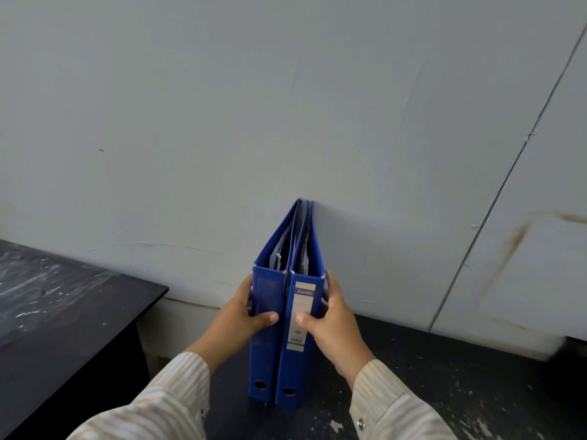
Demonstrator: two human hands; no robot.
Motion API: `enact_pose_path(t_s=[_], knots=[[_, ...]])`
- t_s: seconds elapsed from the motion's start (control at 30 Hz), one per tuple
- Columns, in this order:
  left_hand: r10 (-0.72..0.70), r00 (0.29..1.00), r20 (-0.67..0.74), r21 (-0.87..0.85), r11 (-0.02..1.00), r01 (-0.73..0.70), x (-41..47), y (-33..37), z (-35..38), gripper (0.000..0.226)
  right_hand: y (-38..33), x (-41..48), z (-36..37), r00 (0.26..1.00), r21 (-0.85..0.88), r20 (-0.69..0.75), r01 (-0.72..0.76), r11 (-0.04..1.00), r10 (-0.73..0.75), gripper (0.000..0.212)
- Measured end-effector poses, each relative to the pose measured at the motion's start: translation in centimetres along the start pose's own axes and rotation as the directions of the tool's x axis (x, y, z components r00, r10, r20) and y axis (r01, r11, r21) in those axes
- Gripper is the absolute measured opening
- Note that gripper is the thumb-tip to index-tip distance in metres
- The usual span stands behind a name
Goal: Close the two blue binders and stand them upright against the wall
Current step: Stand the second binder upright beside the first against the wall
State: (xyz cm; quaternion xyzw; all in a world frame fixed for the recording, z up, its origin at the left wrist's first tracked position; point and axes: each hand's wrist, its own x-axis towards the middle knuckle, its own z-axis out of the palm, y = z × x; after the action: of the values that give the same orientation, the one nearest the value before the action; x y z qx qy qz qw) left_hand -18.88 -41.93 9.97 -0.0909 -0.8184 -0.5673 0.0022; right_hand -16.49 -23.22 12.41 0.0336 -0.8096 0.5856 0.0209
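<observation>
Two blue binders are stood upright side by side on a dark, scuffed table (444, 376), with spines turned towards the camera and far edges set against the grey wall (286, 106). The left binder (265, 354) is clasped by the left hand (236, 315), fingers wrapped round its outer cover and thumb laid across the spine. The right binder (293, 369) is clasped likewise by the right hand (336, 322), whose thumb is pressed on the spine label (301, 312). The pair is squeezed from both sides, probably so that the covers are held closed and both are steadied as one block while being squared to the wall. Papers (279, 249) are seen between the covers at the top. On the label the brand "Bantex" can be read; the smaller print and barcode below it cannot be made out. No writing is seen on the left spine. A round finger hole (260, 385) is cut low in each spine.
</observation>
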Motion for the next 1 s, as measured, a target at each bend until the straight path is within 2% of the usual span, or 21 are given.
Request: enact_pose_path(t_s=[0.13,0.47,1.0], knots=[[0.001,0.998,0.063,-0.004,1.000,0.000,0.0,-0.7,0.0,0.075,1.5,0.4,0.4,0.993,-0.040,0.097,-0.067,0.997,0.071,0.079],[-0.014,0.999,0.049,0.011,1.000,0.014,0.3,-0.8,0.0,0.074,2.5,1.3,0.2,0.993,-0.102,0.085,-0.074,0.992,0.082,0.074],[0.023,0.999,0.035,0.004,1.000,-0.023,-0.1,-0.7,0.4,0.078,2.3,1.1,0.3,0.994,-0.079,0.089,-0.054,0.995,0.061,0.069]])
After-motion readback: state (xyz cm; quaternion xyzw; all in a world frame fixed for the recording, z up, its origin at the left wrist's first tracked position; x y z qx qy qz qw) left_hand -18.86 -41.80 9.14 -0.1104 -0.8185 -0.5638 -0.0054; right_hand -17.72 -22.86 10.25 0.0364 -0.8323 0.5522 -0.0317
